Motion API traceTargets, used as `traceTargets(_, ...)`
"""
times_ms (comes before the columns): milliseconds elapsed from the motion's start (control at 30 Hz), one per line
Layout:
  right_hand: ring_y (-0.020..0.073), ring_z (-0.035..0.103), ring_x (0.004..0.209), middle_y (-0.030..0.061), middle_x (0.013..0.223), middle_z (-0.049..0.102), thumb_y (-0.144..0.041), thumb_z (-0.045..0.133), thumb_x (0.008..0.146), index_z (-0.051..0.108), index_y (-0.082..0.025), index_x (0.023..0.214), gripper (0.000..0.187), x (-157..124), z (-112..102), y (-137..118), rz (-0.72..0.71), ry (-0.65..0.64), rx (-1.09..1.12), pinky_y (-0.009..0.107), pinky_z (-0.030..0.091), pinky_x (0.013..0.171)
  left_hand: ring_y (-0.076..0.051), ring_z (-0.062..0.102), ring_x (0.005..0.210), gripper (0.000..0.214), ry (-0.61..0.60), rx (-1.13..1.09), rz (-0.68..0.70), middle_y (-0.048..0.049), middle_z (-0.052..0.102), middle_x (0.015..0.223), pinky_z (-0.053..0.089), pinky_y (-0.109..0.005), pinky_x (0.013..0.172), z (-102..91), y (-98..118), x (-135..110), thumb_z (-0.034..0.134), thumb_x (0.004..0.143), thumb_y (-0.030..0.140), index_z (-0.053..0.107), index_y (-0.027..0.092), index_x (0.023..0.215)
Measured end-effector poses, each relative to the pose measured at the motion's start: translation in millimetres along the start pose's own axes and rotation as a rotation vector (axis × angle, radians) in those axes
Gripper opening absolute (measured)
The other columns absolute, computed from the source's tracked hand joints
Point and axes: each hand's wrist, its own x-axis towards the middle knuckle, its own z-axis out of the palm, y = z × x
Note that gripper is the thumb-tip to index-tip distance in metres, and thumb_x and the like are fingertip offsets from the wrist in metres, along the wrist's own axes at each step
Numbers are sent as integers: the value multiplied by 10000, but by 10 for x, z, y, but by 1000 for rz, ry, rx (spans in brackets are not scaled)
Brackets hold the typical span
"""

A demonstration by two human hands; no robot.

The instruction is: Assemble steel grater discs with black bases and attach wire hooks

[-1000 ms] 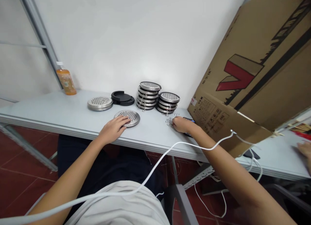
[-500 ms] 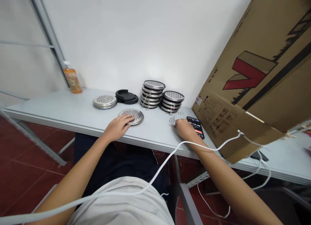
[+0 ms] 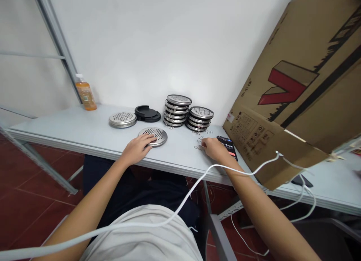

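My left hand (image 3: 137, 149) lies with its fingers stretched over the near left side of a round perforated metal disc (image 3: 158, 136), the thumb by its rim. Flat on the table, the disc shows a grid of small holes. To the right, my right hand (image 3: 213, 148) is closed low over the tabletop, and its fingertips hide whatever is between them. Small wire clips (image 3: 200, 139) lie just beyond its fingers. A phone (image 3: 229, 148) with a lit timer screen sits beside that hand, partly covered by it.
Perforated discs form a pile (image 3: 122, 119) at left, beside black round rings (image 3: 147, 113). Two clipped stacks of discs, one taller (image 3: 176, 110) and one shorter (image 3: 199, 119), stand near the wall. An orange bottle (image 3: 86, 93), a large cardboard box (image 3: 262, 103) and a white cable (image 3: 183, 202) surround the work.
The view has shifted slightly. My right hand has edged a little left near the clips. My left hand stays on the disc.
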Motion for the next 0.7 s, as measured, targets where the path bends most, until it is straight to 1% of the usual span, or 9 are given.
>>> traceTargets(133, 269, 679, 877, 155, 969, 675, -89, 405, 898, 649, -139, 1056, 295, -140, 108, -141, 76, 110, -66, 307, 450, 704, -238, 432, 1365, 456, 10, -8, -12, 24, 503, 1467, 383, -423, 1124, -3, 8, -8, 438, 933, 278, 536, 310, 1377)
traceTargets(200, 268, 682, 885, 143, 1015, 665, -97, 378, 918, 635, -155, 1076, 308, -202, 162, -206, 104, 139, -46, 311, 464, 706, -239, 433, 1364, 457, 8, -16, -17, 24, 504, 1466, 384, -423, 1123, -6, 14, -10, 442, 929, 276, 539, 309, 1374)
traceTargets(267, 267, 682, 908, 134, 1066, 653, -123, 363, 939, 626, -178, 1099, 313, -242, 193, -257, 162, 150, 1, 315, 477, 713, -239, 427, 1368, 460, 5, -18, -21, 25, 503, 1468, 381, -423, 1125, -9, 19, -10, 439, 927, 277, 539, 309, 1375)
traceTargets(400, 265, 683, 934, 144, 1092, 638, -99, 328, 939, 612, -172, 1140, 356, -275, 187, -327, 272, 144, 39, 331, 494, 747, -241, 405, 1383, 482, -2, -4, -41, 23, 496, 1470, 389, -421, 1119, -19, 51, 3, 428, 910, 255, 539, 311, 1375)
traceTargets(500, 253, 684, 946, 152, 1102, 631, -79, 325, 930, 621, -162, 1149, 377, -291, 164, -348, 272, 136, 39, 324, 498, 777, -267, 385, 1395, 517, -34, 42, -61, 21, 472, 1489, 381, -459, 1117, -32, 103, 11, 443, 885, 259, 524, 332, 1390)
traceTargets(600, 247, 679, 978, 158, 1126, 623, -78, 329, 926, 634, -171, 1164, 398, -318, 141, -359, 263, 104, 48, 318, 500, 800, -302, 345, 1416, 547, -45, 109, -75, 36, 441, 1513, 287, -558, 1151, -40, 156, 3, 466, 872, 294, 489, 370, 1413)
traceTargets(633, 250, 678, 985, 163, 1128, 622, -77, 331, 924, 639, -168, 1160, 398, -328, 130, -367, 264, 89, 46, 320, 501, 805, -306, 340, 1418, 552, -43, 123, -81, 39, 437, 1516, 271, -571, 1153, -41, 168, -2, 468, 870, 301, 481, 377, 1417)
traceTargets(700, 258, 679, 990, 178, 1120, 623, -72, 330, 921, 643, -145, 1146, 392, -344, 99, -392, 271, 57, 37, 329, 503, 815, -298, 353, 1412, 552, -36, 132, -91, 39, 443, 1513, 293, -538, 1150, -39, 177, -10, 469, 869, 307, 485, 372, 1417)
